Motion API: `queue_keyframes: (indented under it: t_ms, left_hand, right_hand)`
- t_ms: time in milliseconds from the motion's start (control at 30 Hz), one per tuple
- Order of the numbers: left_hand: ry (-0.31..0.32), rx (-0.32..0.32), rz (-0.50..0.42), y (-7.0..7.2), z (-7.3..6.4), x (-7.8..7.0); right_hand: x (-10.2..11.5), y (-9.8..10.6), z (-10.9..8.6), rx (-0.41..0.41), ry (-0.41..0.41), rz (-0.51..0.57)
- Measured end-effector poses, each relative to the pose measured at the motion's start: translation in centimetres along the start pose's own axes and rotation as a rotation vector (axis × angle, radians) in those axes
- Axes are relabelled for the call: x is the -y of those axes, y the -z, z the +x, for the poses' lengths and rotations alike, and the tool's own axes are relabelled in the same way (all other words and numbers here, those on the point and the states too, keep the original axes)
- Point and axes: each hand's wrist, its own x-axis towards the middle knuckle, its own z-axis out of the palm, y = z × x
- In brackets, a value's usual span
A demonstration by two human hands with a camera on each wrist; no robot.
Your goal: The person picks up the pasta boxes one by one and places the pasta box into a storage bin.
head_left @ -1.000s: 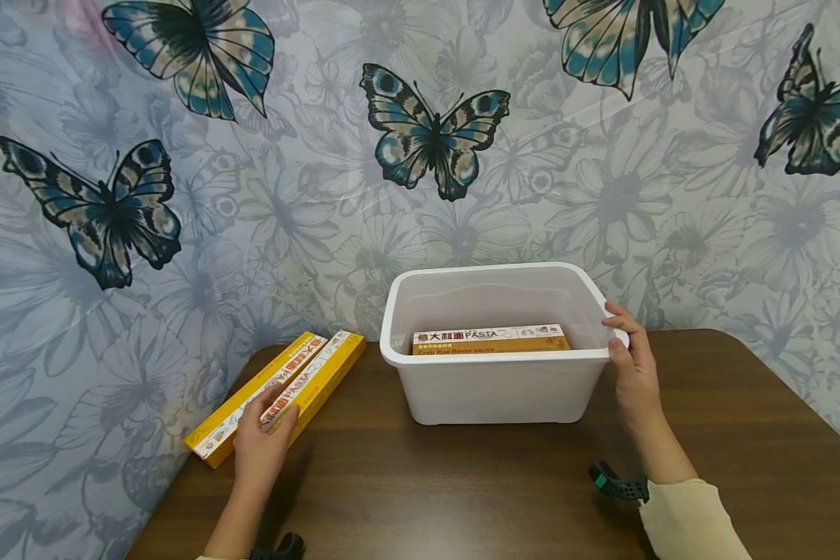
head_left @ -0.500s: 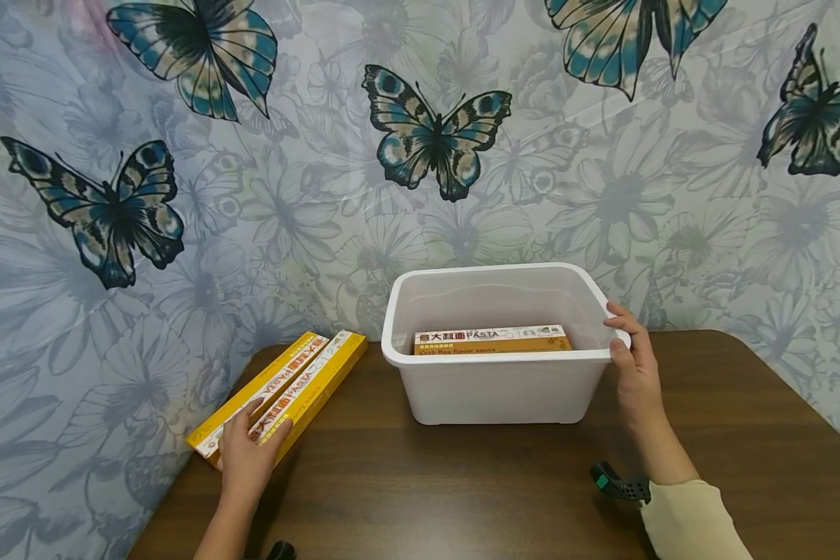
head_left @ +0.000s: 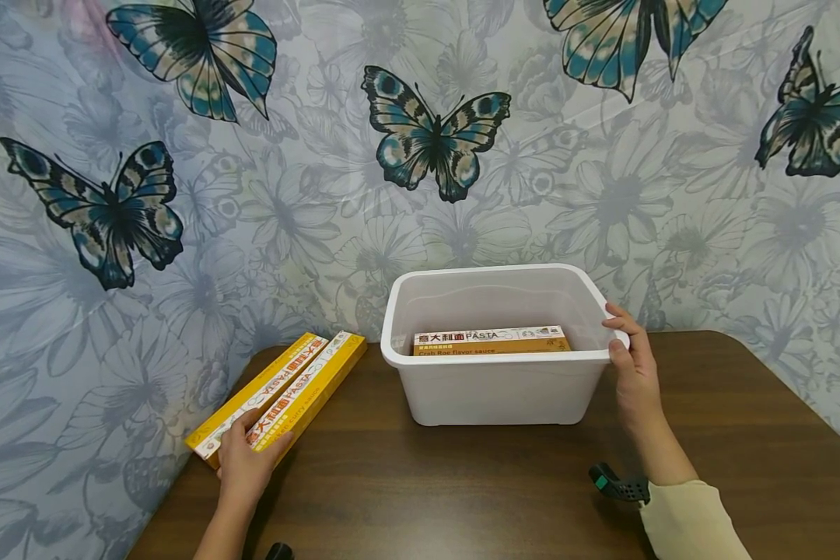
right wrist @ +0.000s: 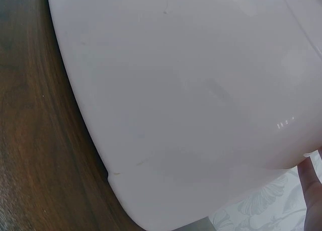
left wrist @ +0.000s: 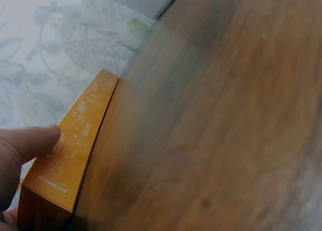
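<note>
A person's two bare hands work at a brown wood-grain table (head_left: 434, 482) set against a pale grey-blue wall covering (head_left: 294, 187) printed with flowers and large teal, black and cream butterflies (head_left: 437, 140). On the person's left, two long, slim yellow cardboard boxes lie side by side at a slant, each with a white printed strip along its top: the outer box (head_left: 269, 393) by the table's left edge, the inner box (head_left: 322, 385) closer to the middle. The left hand (head_left: 243, 460) is clamped on the near end of the inner box, thumb on its right side, fingers on the opposite side, where the two boxes lie close together; the left wrist view shows the thumb against the orange-yellow printed face. To the right, well apart from this pair, stands an upright white plastic rectangular bin (head_left: 493, 393) with a rolled rim. Inside it is a third box (head_left: 490, 341), yellow-orange with a white strip reading PASTA, lying lengthwise behind the front wall. The right hand (head_left: 637, 377) grips the bin's right rim, thumb toward the front and fingers curled around the edge. Beside the right wrist are a black band (head_left: 623, 486) and a cream sleeve (head_left: 693, 519)
</note>
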Motion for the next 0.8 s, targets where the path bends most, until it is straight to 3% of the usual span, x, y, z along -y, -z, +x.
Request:
queue_keyframes:
  t_ms: [533,800]
  left_hand:
    - [0.016,0.064,0.092,0.08,0.31,0.19]
    - [0.006,0.026,0.081,-0.04,0.15,0.08]
  right_hand:
    - [0.05,-0.11,-0.01,-0.004,0.006,0.004]
    - [0.03,-0.03,-0.01,-0.007,-0.003,-0.005]
